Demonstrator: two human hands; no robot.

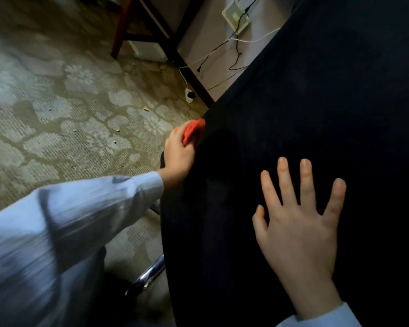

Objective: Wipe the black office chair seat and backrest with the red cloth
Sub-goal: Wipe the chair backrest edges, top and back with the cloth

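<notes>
Now left hand (pixel 178 156) grips red cloth (pixel 193 131) at chair (pixel 293 114) edge; right hand (pixel 300 232) lies flat, fingers spread

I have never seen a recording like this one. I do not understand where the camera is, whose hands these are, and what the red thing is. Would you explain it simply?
There is no machine here. The single picture comes from a camera worn on a person's head, looking forward and down, so you see that person's own two hands. The big dark surface is the black office chair; I cannot tell whether it is the seat or the backrest. The right hand lies flat on it, fingers spread. The left hand grips the red cloth at the chair's edge. Beyond are a patterned carpet, cables by the wall and wooden furniture legs.
</notes>
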